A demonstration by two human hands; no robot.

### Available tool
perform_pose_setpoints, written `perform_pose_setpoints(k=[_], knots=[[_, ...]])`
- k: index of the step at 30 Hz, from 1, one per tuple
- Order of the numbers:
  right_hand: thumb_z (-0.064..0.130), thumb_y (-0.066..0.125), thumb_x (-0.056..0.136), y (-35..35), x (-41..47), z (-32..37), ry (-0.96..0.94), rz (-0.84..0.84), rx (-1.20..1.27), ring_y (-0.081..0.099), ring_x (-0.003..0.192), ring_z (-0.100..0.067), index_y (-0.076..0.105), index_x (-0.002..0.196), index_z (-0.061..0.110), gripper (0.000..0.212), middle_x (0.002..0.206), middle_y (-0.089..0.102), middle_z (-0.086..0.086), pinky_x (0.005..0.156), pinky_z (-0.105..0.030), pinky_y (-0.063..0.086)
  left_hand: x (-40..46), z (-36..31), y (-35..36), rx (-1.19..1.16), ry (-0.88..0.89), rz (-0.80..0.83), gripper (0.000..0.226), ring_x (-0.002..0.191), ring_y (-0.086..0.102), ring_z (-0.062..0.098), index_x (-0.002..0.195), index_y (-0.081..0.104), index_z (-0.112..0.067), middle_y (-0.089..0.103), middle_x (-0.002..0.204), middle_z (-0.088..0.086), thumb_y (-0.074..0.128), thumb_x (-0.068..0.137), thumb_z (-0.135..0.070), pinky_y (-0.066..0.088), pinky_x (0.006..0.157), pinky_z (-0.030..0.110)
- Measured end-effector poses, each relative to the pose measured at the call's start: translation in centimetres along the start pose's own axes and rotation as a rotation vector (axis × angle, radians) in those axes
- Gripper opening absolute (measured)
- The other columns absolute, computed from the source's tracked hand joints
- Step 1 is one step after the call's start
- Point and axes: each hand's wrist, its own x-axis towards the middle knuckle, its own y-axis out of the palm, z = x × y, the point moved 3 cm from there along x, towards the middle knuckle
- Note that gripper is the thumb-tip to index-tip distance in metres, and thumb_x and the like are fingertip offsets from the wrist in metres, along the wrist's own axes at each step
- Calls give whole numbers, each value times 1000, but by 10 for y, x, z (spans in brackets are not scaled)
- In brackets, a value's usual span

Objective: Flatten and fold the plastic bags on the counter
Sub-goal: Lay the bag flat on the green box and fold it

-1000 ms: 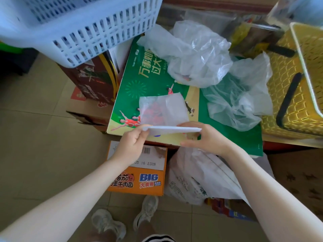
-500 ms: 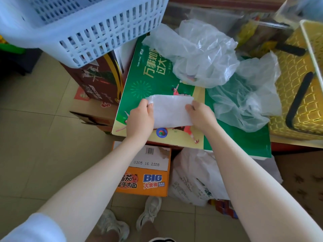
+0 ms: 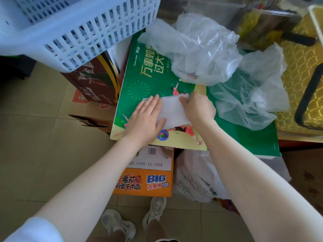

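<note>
Because the left hand [image 3: 146, 119] lies flat, fingers [image 3: 153, 104] spread, on the folded bag [image 3: 172, 112], while the right hand [image 3: 198, 109] pinches its far right edge, the packet's long axis runs between them on the green surface [image 3: 148, 81]. Two crumpled bags [image 3: 201, 49] lie beyond, nearer the right hand.
</note>
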Motion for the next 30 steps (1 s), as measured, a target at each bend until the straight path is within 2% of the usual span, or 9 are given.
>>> perform_pose_setpoints(k=[3, 6, 9, 14, 18, 22, 26, 28, 30], knots=[[37, 42, 96, 3, -13, -11, 54, -190, 79, 57, 96, -34, 48, 111, 6, 35, 108, 61, -15, 65, -34, 34, 3, 8, 3, 87, -32, 34, 73, 143, -5, 16, 148, 3, -12, -4, 156, 4, 17, 92, -57, -12, 111, 28], [19, 49, 88, 6, -33, 6, -399, -439, 50, 51, 113, -37, 54, 121, 2, 37, 122, 57, -18, 87, -42, 40, 6, 9, 1, 110, -33, 42, 77, 143, -7, 17, 148, 2, -14, -5, 157, 2, 26, 90, -60, -11, 112, 30], [24, 42, 89, 26, -49, 28, -817, -326, -79, 43, 131, -29, 50, 130, 3, 48, 139, 48, -13, 109, -38, 25, 7, 11, 0, 135, -10, 40, 84, 143, -4, 17, 148, 2, -13, -1, 157, 2, 8, 81, -64, -9, 112, 29], [41, 23, 93, 41, -36, 19, -708, -101, -213, 37, 136, -24, 40, 140, 7, 60, 146, 41, -9, 110, -34, 15, 8, 21, -2, 190, 26, 85, 100, 143, -6, 14, 148, -1, -12, -6, 156, 2, 2, 70, -76, -9, 113, 30], [48, 1, 88, 36, -25, 1, -657, -21, -250, 9, 145, -16, 13, 149, 14, 70, 157, 12, -1, 113, -30, -3, 7, 25, -3, 240, 34, 120, 102, 143, -10, 15, 147, -7, -12, -11, 156, 3, -1, 67, -76, -11, 112, 30], [49, -10, 82, 21, -19, -23, -538, 49, -294, 0, 145, -14, 1, 150, 19, 75, 158, 0, 4, 116, -34, -2, 6, 24, -4, 236, 10, 165, 104, 142, -15, 16, 146, -12, -11, -17, 154, 4, -7, 64, -76, -13, 112, 32], [41, 13, 99, 8, -19, -24, -465, 147, -327, -4, 145, -15, -2, 150, 19, 57, 158, -6, 4, 117, -37, 6, 8, 25, -4, 156, -49, 170, 89, 141, -19, 16, 146, -13, -14, -20, 154, 1, -9, 76, -69, -14, 112, 33], [33, 26, 99, -1, -22, -13, -450, 142, -297, 3, 145, -18, 6, 150, 17, 57, 159, 1, 1, 115, -38, 12, 8, 23, -5, 129, -94, 217, 77, 140, -20, 17, 146, -13, -15, -21, 154, 0, 7, 90, -63, -15, 111, 33], [33, 36, 97, -11, -23, 2, -484, 112, -241, 13, 143, -21, 14, 149, 16, 59, 157, 13, 0, 113, -40, 17, 9, 22, -8, 83, -125, 247, 81, 141, -19, 17, 146, -12, -13, -21, 154, 1, 20, 90, -62, -13, 112, 33]])
